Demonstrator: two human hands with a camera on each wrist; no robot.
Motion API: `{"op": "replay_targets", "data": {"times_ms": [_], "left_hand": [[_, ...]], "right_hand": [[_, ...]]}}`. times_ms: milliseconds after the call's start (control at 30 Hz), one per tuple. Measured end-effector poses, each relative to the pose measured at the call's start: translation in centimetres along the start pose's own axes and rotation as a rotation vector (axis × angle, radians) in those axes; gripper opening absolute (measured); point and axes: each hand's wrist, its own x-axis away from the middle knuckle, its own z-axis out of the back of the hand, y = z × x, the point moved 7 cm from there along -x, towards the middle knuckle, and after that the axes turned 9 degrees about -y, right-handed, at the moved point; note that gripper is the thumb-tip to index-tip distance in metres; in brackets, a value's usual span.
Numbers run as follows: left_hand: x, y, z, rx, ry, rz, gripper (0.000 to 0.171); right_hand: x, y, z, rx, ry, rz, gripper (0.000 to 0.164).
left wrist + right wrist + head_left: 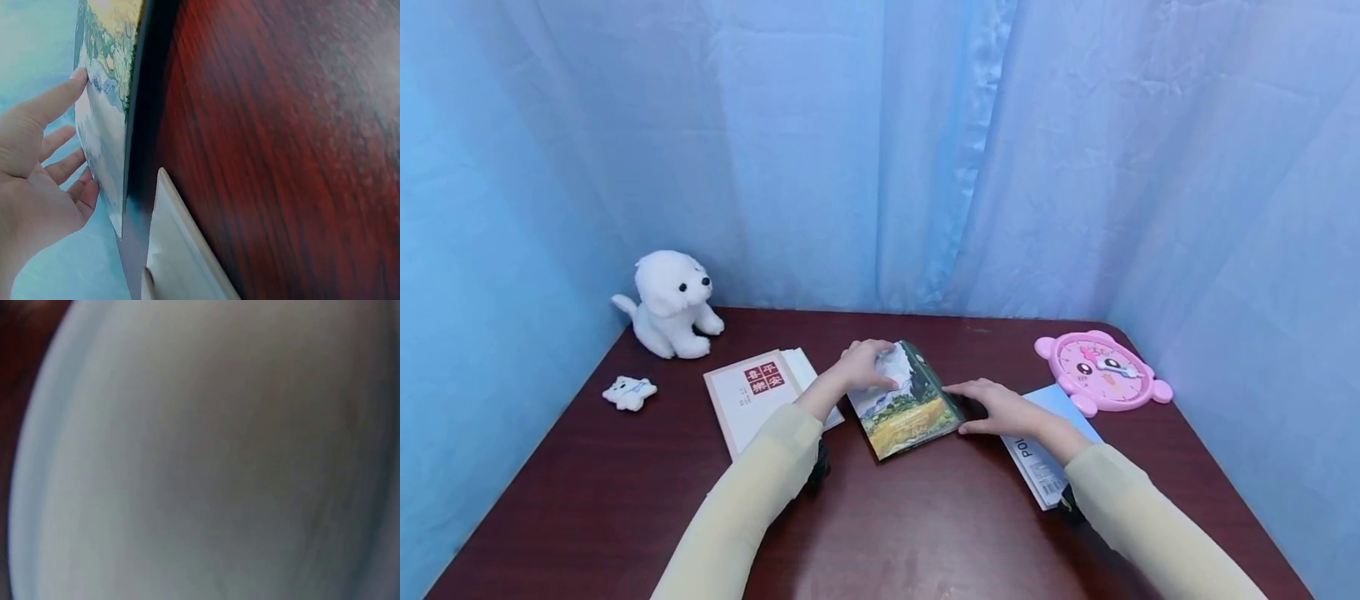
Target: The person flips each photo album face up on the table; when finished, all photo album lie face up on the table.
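A book with a painted landscape cover and a dark green spine (917, 408) lies at the middle of the table, turned at an angle. My left hand (867, 365) rests on its upper left part; in the left wrist view, the thumb and fingers of the left hand (47, 156) are spread, with tips against the cover (103, 119). From the right, my right hand (1000, 407) reaches to the spine side, its fingers nearly straight and touching or very close to it. A blurred pale surface (187, 462) fills the right wrist view and hides that hand.
Under the left forearm lies a white book with red characters (752, 400). A blue-and-white book (1037, 467) is under the right wrist. A pink clock (1101, 371) lies at right; a white plush dog (672, 308) and a small white bear-shaped toy (629, 392) are at left.
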Motion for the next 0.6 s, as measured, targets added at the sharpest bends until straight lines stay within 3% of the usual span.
{"op": "replay_targets", "data": {"times_ms": [167,367,600], "left_hand": [[-0.26,0.12,-0.05,0.033,-0.011,-0.04,0.069],[-0.58,-0.03,-0.06,0.031,0.017,-0.063,0.07],[-0.08,0.24,0.44,0.048,0.038,-0.069,0.071]], "right_hand": [[-0.21,-0.15,0.11,0.04,0.031,-0.002,0.064],[-0.14,-0.21,0.04,0.012,0.029,0.014,0.062],[0.04,-0.88,0.9,-0.106,0.092,0.099,0.06]]}}
